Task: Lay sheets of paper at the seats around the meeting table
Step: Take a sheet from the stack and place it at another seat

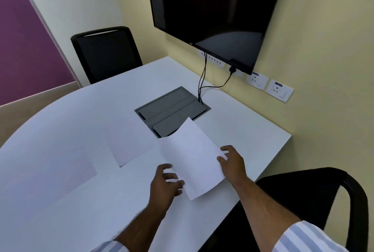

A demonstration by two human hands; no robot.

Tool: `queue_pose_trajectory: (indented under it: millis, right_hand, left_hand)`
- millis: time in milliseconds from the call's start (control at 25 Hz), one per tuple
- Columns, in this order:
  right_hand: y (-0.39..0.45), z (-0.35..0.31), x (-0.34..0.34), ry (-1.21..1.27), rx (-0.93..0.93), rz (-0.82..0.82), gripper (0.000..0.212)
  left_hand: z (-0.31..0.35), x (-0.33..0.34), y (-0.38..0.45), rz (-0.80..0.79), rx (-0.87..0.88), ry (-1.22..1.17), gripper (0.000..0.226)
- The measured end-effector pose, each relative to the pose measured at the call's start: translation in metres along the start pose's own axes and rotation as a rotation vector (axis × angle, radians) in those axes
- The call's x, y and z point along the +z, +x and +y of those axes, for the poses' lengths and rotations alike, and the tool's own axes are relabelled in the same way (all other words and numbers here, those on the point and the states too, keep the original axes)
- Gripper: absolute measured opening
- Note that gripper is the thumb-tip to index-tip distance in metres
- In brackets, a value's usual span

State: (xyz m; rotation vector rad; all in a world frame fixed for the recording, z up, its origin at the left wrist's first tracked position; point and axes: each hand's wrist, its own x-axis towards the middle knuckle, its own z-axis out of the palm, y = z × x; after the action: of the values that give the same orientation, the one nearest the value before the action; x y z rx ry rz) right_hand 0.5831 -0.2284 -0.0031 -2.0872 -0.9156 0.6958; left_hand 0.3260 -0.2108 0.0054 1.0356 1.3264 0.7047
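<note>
Two hands meet one sheet (194,154). Its 3 o'clock edge sits pinched in the right hand (230,162); spread fingers (178,183) of the left hand (165,185) touch its 8 o'clock edge.

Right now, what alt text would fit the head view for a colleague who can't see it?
A white sheet of paper is held over the white meeting table, the right hand pinching its right side and the blurred left hand at its left side. A second white sheet lies flat just left, before a grey recessed cable box.
</note>
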Motion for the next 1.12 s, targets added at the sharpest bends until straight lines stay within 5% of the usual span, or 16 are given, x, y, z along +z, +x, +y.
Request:
queue_pose_trajectory:
  millis: [160,720,1120]
  right_hand:
    - [0.036,0.027,-0.003,-0.100,0.029,-0.031,0.028]
    - [0.077,0.097,0.039,-0.269,0.099,-0.068,0.007]
    - [0.086,0.113,0.050,-0.307,0.143,-0.058,0.025]
  left_hand:
    - [-0.015,0.039,0.021,0.004,-0.023,0.124,0.027]
    - [-0.089,0.063,0.071,-0.187,-0.187,0.594,0.064]
    - [-0.090,0.072,0.090,-0.228,-0.064,0.956,0.045]
